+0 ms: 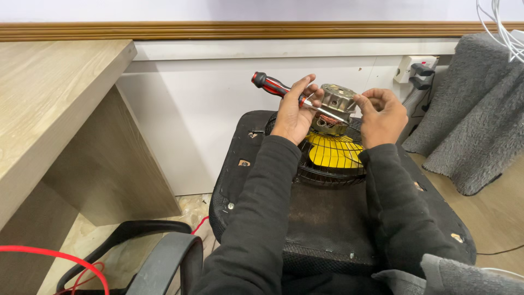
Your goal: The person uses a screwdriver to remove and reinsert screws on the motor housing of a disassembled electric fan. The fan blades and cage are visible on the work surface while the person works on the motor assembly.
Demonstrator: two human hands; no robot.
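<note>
The left hand (293, 112) grips a screwdriver (284, 90), the right hand (382, 114) pinches the motor (335, 106), above a fan cage (330, 158), desk (49, 104) nearby.

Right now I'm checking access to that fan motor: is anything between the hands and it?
Nothing visible. The left hand holds the red-and-black screwdriver with its shaft laid across the metal motor, and the right hand has its fingertips at the motor's side, above the black grille and yellow blades.

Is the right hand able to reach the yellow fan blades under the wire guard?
Probably not: the right hand is close, but the black wire guard covers the yellow fan blades, and its gaps look narrow.
</note>
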